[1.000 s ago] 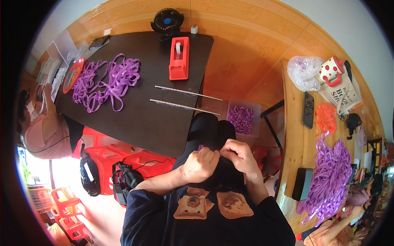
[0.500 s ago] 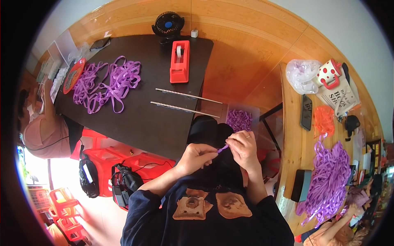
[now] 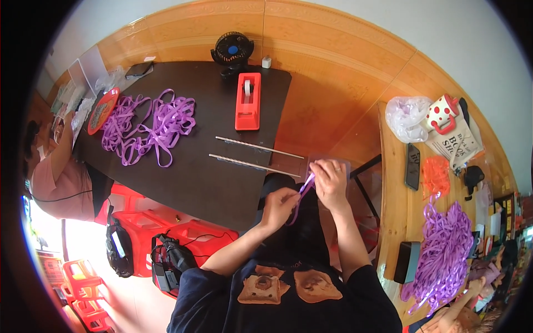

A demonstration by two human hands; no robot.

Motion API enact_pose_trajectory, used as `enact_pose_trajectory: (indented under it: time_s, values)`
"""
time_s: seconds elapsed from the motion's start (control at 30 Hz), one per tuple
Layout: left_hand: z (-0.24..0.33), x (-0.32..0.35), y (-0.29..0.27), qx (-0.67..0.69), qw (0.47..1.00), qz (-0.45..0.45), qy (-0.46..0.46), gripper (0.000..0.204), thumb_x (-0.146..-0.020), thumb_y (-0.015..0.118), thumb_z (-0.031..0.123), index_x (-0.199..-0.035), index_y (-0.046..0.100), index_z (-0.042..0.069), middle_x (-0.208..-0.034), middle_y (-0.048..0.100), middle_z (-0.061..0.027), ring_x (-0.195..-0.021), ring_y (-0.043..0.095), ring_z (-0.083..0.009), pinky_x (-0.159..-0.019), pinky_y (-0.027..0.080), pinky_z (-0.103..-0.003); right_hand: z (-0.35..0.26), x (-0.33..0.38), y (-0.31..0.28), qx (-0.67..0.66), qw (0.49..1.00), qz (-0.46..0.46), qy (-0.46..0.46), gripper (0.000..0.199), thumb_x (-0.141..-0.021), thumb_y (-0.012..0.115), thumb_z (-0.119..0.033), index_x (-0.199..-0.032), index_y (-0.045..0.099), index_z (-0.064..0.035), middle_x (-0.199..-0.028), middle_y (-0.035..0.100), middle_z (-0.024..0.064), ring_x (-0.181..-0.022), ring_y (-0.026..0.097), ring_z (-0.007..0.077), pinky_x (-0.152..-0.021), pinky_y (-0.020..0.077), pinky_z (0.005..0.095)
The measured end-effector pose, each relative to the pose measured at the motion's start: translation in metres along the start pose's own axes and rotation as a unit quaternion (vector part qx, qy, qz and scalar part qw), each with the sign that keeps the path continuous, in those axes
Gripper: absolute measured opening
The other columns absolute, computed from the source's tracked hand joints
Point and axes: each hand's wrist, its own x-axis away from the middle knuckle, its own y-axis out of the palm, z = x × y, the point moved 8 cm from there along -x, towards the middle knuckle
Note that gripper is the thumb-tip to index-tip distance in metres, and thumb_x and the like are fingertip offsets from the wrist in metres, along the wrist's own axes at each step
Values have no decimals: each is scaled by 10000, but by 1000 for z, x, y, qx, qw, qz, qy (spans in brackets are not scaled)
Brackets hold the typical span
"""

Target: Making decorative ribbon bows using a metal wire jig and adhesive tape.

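Observation:
Above my lap, my left hand (image 3: 279,210) pinches a narrow purple ribbon (image 3: 306,185) between thumb and fingers. The upper part of the same ribbon is gripped by my right hand (image 3: 331,182), held higher and further right. Between the hands the strip runs short and slanted, and a purple length hangs in a curve beside my left fingers. Just beyond, two thin sticks (image 3: 252,165) lie roughly parallel on the dark table (image 3: 205,194), their ends poking past its edge. My right hand covers most of a clear plastic bin (image 3: 348,165).
A tangled purple ribbon heap (image 3: 173,119), a red tape dispenser (image 3: 247,114) and a black fan (image 3: 232,50) occupy the dark table. On the wooden table at right are a larger ribbon pile (image 3: 444,250), a phone (image 3: 412,166) and a dotted mug (image 3: 442,111). Other people sit at both sides.
Both hands have risen, the right one more, and more ribbon shows between and below them. My right hand now hides the bin's purple contents. The whole view has shifted slightly.

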Motion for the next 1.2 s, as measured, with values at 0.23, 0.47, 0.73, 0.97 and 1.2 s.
enact_pose_trajectory:
  time_s: [0.23, 0.47, 0.73, 0.97, 1.2]
  values:
    - [11, -28, -10, 91, 969, 161, 163, 65, -901, 607, 51, -940, 618, 0, -782, 609, -5, -659, 531, -37, -574, 423, -172, 18, -50, 26, 1, 995, 80, -65, 308, -749, 686, -112, -1056, 662, -111, -968, 610, 64, -901, 583, 246, -745, 403, 365]
    - [17, -41, -6, 182, 946, 192, 186, 91, -919, 591, 48, -1003, 584, 14, -799, 605, -16, -689, 550, -52, -594, 442, -180, 27, -64, 69, -25, 995, 83, -49, 315, -721, 714, -149, -1030, 664, -118, -935, 595, 46, -861, 568, 235, -699, 394, 365]
    - [10, -29, -10, 174, 957, 196, 128, 117, -932, 585, 105, -1004, 578, 13, -806, 604, -19, -711, 565, -70, -592, 454, -190, 17, -22, 105, -76, 996, 30, 38, 336, -674, 614, -96, -1008, 647, -85, -892, 585, 67, -810, 537, 263, -666, 363, 376]
    - [5, -19, -9, 193, 966, 144, 96, 108, -928, 583, 106, -973, 600, 9, -809, 613, -19, -724, 571, -74, -657, 455, -205, 14, 27, 129, -181, 976, -4, 121, 322, -721, 609, -255, -1006, 653, -113, -947, 602, 79, -913, 532, 317, -735, 361, 440]
    - [-12, 25, -11, 155, 983, 98, 24, 115, -906, 609, 82, -950, 617, -24, -815, 651, -44, -752, 597, -83, -724, 458, -207, -23, 87, 130, -282, 940, -63, 183, 297, -731, 618, -250, -1002, 666, -141, -995, 616, 66, -1007, 531, 300, -768, 366, 422]
